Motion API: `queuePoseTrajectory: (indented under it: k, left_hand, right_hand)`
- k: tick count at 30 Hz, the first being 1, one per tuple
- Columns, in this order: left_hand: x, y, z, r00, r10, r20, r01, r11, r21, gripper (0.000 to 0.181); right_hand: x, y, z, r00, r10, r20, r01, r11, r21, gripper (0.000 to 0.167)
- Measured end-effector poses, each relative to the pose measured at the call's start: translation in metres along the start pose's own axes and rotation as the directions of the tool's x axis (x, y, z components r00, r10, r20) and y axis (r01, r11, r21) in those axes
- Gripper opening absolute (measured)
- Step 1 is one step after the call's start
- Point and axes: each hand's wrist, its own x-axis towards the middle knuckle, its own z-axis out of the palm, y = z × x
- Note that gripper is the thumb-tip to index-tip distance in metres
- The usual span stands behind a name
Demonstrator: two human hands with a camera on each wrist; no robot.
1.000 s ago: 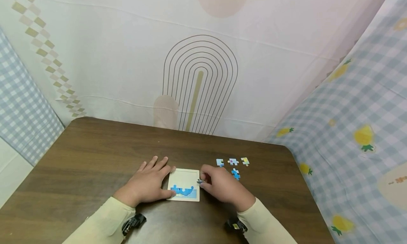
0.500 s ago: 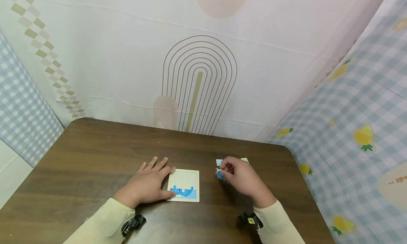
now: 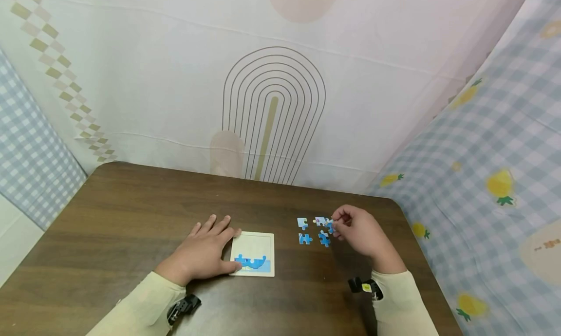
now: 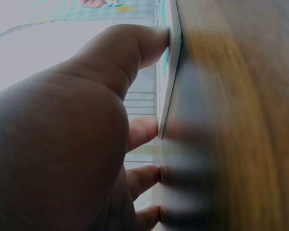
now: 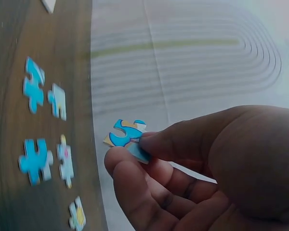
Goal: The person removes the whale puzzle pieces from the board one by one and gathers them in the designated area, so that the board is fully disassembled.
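While left fingers [image 4: 142, 133] touch a jigsaw [image 3: 254, 243], right fingers [image 5: 117, 157] pinch a piece [image 5: 131, 131].

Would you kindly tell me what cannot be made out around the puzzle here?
Head view: part of the tray, covered by the left hand.
Head view: the yellow-marked piece, apparently behind the right hand.
Right wrist view: part of the held piece, covered by that hand.
Left wrist view: the tray's picture, seen nearly edge-on.
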Motion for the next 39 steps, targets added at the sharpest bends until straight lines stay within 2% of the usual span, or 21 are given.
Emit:
queuePoseTrajectory:
  k: [8, 14, 18, 22, 29, 39]
  left_hand:
    - [0.001, 0.000, 0.000, 1.000, 0.003, 0.002, -0.003, 1.000, 0.001, 0.089]
    - [0.001, -0.001, 0.000, 1.000, 0.002, 0.000, -0.002, 1.000, 0.002, 0.089]
    - [0.001, -0.002, 0.000, 1.000, 0.004, -0.005, -0.004, 1.000, 0.004, 0.089]
    - [0.002, -0.003, 0.002, 1.000, 0.005, -0.007, -0.005, 1.000, 0.011, 0.088]
    - [0.003, -0.003, 0.002, 1.000, 0.003, -0.001, -0.002, 1.000, 0.009, 0.088]
    - [0.003, -0.003, 0.002, 1.000, 0.000, 0.000, 0.000, 1.000, 0.015, 0.088]
  right_hand:
    - [0.005, 0.031, -0.011, 0.997, 0.069, 0.018, -0.070, 0.997, 0.028, 0.010]
    - [0.009, 0.046, -0.015, 0.994, 0.103, 0.048, -0.103, 0.995, -0.002, 0.012]
    - [0.012, 0.051, -0.017, 0.993, 0.094, 0.067, -0.091, 0.995, -0.052, 0.011]
    - [0.016, 0.054, -0.019, 0.995, 0.056, 0.083, -0.047, 0.992, -0.113, 0.009]
    - [0.025, 0.055, -0.018, 0.991, 0.017, 0.130, 0.016, 0.969, -0.245, 0.010]
    - [0.036, 0.059, -0.008, 0.987, 0.018, 0.159, 0.034, 0.948, -0.318, 0.011]
